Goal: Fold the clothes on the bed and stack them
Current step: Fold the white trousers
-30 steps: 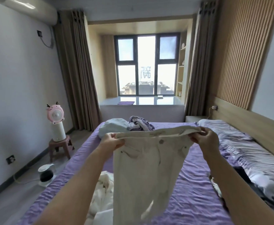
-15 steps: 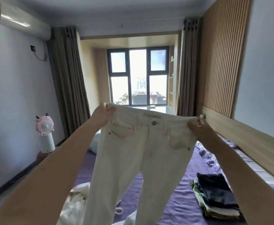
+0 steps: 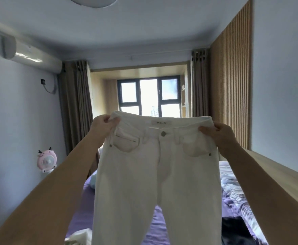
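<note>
White jeans (image 3: 159, 174) hang spread at chest height over the purple bed (image 3: 154, 225), hiding most of it. Left hand (image 3: 103, 127) and right hand (image 3: 218, 135) pinch the waistband corners (front facing the camera). A pink fan (image 3: 46, 160) stands left; dark clothes (image 3: 236, 230) lie lower right.

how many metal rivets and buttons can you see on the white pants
3: a button at the waistband centre of the white pants, one rivet by the left pocket, one rivet by the right pocket. Hands may hide others.
</note>
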A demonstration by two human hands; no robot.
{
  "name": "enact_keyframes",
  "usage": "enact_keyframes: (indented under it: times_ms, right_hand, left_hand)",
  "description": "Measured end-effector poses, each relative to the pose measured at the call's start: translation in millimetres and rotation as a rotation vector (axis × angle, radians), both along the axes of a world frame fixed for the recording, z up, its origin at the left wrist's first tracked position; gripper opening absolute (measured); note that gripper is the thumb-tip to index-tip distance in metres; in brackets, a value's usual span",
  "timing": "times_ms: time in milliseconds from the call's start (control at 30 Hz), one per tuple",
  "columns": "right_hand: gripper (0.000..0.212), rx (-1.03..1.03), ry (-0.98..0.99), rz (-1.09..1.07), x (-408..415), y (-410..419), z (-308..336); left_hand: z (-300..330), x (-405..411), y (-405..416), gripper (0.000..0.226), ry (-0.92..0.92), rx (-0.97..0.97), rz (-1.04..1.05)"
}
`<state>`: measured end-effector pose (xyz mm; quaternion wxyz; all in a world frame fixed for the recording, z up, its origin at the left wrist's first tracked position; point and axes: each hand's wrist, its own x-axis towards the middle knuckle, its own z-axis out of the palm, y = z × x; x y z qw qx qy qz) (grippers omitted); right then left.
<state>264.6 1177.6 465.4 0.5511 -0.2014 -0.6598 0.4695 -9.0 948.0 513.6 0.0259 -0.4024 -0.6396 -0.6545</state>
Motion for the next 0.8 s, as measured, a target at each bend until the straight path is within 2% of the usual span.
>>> enact_keyframes:
  times_ms: [167, 300, 367, 500, 667, 800]
  right_hand:
    - [0.011, 0.21, 0.036, -0.203, 4.2, -11.5, 27.9]
    - [0.01, 0.396, 0.066, -0.369, 7.6, -23.3, 41.2]
    - [0.01, 0.476, 0.07, -0.419, 10.5, -26.5, 38.3]
    - [0.013, 0.585, 0.035, -0.487, 9.7, -29.4, 28.9]
    - [0.015, 0.595, 0.087, -0.453, 3.3, -32.3, 32.4]
    - [0.013, 0.566, 0.073, -0.408, -6.7, -26.8, 12.7]
  left_hand:
    - [17.5, 9.1, 7.2, 0.029, 0.236, 0.067, 0.279]
    - [23.9, 20.3, 1.2, 0.025, 0.632, 0.058, 0.599]
    - [24.9, 20.6, -5.7, 0.027, 0.743, 0.026, 0.651]
    - [27.2, 19.2, -17.2, 0.026, 0.824, 0.047, 0.671]
    - [30.3, 13.1, -28.2, 0.029, 0.862, 0.092, 0.654]
    - [4.5, -2.4, -26.2, 0.036, 0.829, 0.064, 0.601]
